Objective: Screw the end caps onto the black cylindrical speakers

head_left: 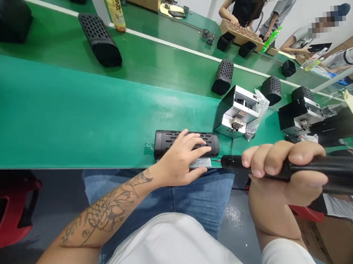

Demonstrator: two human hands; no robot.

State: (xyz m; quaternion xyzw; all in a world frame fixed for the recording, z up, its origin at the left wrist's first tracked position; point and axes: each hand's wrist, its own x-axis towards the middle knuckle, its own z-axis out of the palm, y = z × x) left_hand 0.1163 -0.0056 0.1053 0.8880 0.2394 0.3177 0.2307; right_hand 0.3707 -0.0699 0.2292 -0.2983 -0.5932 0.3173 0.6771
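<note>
I have a long green surface (73, 114) running across my view, and beyond it a darker green strip (166, 65) with a white border, carrying black perforated housings (99, 37). At the far side of the room people (243, 4) work over a cardboard box (242, 32).

A black-and-silver machine (228, 117) stands on my surface, right of centre. Left of it a black slotted casing (165, 142) lies lengthwise beside the near edge.

My right hand (283, 187) grips a black cylindrical tool (346, 169), its fingers (276, 157) curled tightly round the barrel. My left hand (181, 159) rests on the casing, fingers spread over its slots and thumb out on the near side. A silvery strip (204, 162) shows below that hand, and the tool's thin bit (216, 160) points at its right end; I cannot tell whether they touch.

The surface's front edge passes just under the strip. My widest room for moving lies leftward; rightward, the machine stands near the casing.
</note>
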